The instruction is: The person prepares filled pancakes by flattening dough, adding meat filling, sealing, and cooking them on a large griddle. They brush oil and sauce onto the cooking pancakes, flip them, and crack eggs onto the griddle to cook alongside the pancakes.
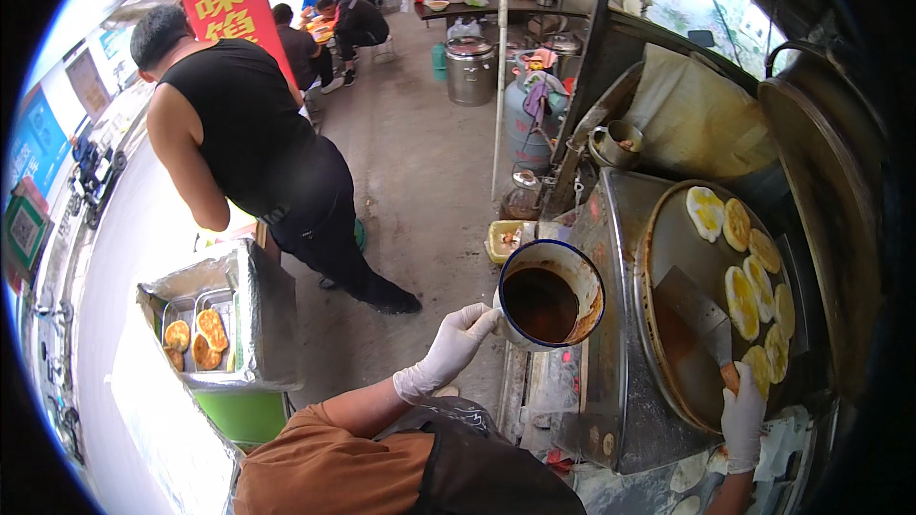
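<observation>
My gloved left hand grips the handle of a white enamel mug with a blue rim. Dark brown liquid fills its lower part, and brown smears streak the inner wall. In my gloved right hand is the wooden handle of a wide metal scraper. Its blade lies over the left part of a round griddle, beside a reddish-brown oily patch. Several fried eggs and flat round cakes rest along the griddle's far and right side.
A foil-lined box at left holds trays of browned cakes. Close by, a person in a black sleeveless top bends over. A metal post, gas cylinder and steel pot stand behind. A large lid leans at right.
</observation>
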Tool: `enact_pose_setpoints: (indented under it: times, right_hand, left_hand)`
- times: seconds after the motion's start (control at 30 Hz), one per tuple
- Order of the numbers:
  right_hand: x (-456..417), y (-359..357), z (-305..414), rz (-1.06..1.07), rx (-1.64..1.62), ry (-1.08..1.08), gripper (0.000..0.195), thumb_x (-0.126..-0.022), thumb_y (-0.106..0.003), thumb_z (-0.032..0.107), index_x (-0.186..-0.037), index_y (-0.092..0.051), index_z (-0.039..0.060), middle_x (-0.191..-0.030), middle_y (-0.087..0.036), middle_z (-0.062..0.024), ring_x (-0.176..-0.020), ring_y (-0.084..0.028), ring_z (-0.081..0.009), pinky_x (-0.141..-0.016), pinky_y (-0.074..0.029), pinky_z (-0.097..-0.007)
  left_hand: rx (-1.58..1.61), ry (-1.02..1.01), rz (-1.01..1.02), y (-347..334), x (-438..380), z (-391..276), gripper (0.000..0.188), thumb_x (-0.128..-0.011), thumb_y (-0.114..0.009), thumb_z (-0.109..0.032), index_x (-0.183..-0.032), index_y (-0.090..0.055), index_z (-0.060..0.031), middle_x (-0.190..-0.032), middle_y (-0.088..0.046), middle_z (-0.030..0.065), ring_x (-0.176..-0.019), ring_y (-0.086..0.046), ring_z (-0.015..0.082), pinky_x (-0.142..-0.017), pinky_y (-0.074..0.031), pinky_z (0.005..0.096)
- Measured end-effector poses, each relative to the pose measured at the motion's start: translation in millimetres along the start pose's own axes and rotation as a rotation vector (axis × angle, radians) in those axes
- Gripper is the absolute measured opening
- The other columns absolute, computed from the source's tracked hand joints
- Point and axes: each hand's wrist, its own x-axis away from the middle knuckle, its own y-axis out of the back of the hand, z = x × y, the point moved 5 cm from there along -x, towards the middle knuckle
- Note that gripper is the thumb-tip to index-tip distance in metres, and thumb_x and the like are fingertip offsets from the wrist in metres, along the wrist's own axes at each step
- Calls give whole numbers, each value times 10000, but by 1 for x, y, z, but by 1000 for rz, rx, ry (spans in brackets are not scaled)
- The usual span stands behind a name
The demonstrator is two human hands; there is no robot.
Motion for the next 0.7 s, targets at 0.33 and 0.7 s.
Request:
enact_pose_setpoints:
  times: [0.33, 0.7]
  right_hand:
    - [51, 60, -85, 249, -110, -169, 277, -853, -617, 270, -1008, -668, 47, -807, -665, -110, -741, -638, -213, -687, -497, -346]
    - [54, 83, -70, 603, -4, -472, 300, -828, -619, 295, -734, -668, 15, -496, -528, -33, -344, -434, -92, -345, -330, -259]
  left_hand:
    - [-138, -82, 33, -10, -18, 1, 271, -980, -539, -237, -766, -590, -79, -715, -512, -53, -647, -424, 53, -596, -370, 224]
    - [-34, -1, 62, -17, -45, 18, 222, -972, -575, -231, -798, -616, -100, -590, -438, -98, -510, -317, 10, -466, -229, 183]
